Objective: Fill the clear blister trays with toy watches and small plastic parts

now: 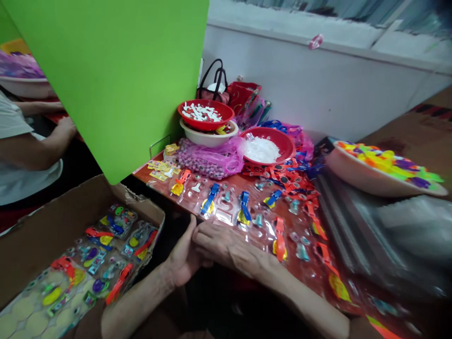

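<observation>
My left hand (184, 262) and my right hand (226, 242) meet at the near edge of the table. The right fingers curl down against the left palm, and the left thumb points up. Whatever lies between them, if anything, is hidden. Just beyond is a row of clear plastic blister trays (226, 214). In them lie a blue watch-like strap (244, 206) with a yellow piece, an orange strap (279, 235) and a small teal piece (259, 220). Farther left sits a white T-shaped piece (196, 187).
A cardboard box (120, 197) of filled packs stands at left. Behind the trays are a red bowl (287, 143) of white bits, a stacked red bowl (226, 112) and a pink bag (229, 157). A green divider (141, 70) separates a co-worker (28, 141). A basin (353, 169) sits right.
</observation>
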### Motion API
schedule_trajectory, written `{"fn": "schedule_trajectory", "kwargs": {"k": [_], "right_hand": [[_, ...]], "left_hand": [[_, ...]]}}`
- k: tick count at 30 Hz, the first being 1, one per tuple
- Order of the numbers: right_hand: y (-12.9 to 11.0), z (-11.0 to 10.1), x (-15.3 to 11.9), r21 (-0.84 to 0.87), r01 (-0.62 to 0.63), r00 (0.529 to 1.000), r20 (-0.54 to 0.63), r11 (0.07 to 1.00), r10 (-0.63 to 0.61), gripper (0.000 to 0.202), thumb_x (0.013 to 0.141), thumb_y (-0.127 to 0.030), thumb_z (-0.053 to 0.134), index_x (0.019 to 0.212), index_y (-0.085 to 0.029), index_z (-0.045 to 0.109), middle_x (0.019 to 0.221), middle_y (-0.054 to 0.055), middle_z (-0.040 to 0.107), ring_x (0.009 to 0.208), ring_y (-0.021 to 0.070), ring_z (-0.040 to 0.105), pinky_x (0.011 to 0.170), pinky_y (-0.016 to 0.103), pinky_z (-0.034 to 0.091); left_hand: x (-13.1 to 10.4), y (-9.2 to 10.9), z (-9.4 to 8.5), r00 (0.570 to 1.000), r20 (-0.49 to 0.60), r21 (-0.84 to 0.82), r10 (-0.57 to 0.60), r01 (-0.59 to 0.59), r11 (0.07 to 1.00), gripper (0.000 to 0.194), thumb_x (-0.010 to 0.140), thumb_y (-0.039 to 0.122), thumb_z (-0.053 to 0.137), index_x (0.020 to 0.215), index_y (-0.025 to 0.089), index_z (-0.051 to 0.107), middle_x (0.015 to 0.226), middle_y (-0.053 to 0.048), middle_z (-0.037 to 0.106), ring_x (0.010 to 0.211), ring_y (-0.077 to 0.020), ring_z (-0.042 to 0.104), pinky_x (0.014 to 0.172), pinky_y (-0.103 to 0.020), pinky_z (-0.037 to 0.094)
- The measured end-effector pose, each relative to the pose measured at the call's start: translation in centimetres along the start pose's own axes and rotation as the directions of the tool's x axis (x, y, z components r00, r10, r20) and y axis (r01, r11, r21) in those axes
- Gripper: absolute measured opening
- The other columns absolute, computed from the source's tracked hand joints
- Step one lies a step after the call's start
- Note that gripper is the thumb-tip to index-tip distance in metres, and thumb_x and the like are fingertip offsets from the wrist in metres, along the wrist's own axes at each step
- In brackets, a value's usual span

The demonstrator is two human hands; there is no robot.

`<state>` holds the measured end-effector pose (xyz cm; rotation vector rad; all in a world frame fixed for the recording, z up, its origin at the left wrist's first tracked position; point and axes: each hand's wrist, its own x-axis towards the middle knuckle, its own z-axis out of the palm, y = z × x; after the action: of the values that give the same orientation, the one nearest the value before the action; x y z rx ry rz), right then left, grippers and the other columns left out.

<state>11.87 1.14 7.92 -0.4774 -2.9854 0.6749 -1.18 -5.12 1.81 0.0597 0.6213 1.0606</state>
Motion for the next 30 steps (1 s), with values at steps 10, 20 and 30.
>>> {"fn": "schedule_trajectory", "kwargs": {"k": [10, 20, 30], "right_hand": [[6.7, -2.5, 5.5, 0.846, -0.09, 0.87, -0.191, 0.526, 0.455, 0.031, 0.088, -0.045, 0.067, 0.103, -0.018, 0.066, 0.087, 0.001, 0.068, 0.07, 0.0125, 0.064, 0.066, 0.026, 0.054], [12.1, -1.9, 9.3, 0.722, -0.182, 0.775, -0.312, 0.668, 0.549, 0.027, 0.086, -0.045, 0.063, 0.089, -0.018, 0.063, 0.068, 0.001, 0.067, 0.059, 0.0144, 0.062, 0.059, 0.028, 0.052], [15.5, 1.0, 11.3, 0.188, -0.313, 0.807, -0.465, 0.931, 0.365, 0.016, 0.089, -0.029, 0.058, 0.078, -0.018, 0.062, 0.084, 0.005, 0.06, 0.071, 0.0163, 0.053, 0.067, 0.029, 0.045]], "left_hand": [[-0.9, 4.3, -0.1, 0.982, 0.08, 0.044, 0.17, -0.173, 0.984, 0.055, 0.102, 0.062, 0.028, 0.123, 0.019, 0.053, 0.097, -0.011, 0.069, 0.063, -0.0142, 0.062, 0.047, -0.02, 0.033], [-1.3, 5.3, -2.0, 0.988, 0.015, 0.066, 0.156, -0.157, 0.985, 0.056, 0.103, 0.059, 0.03, 0.137, 0.017, 0.045, 0.095, -0.012, 0.068, 0.062, -0.0128, 0.059, 0.047, -0.019, 0.032], [-1.2, 6.5, -3.0, 0.983, -0.003, 0.028, 0.186, -0.186, 0.982, 0.054, 0.103, 0.058, 0.032, 0.134, 0.017, 0.047, 0.096, -0.012, 0.068, 0.063, -0.014, 0.06, 0.047, -0.019, 0.034]]}}
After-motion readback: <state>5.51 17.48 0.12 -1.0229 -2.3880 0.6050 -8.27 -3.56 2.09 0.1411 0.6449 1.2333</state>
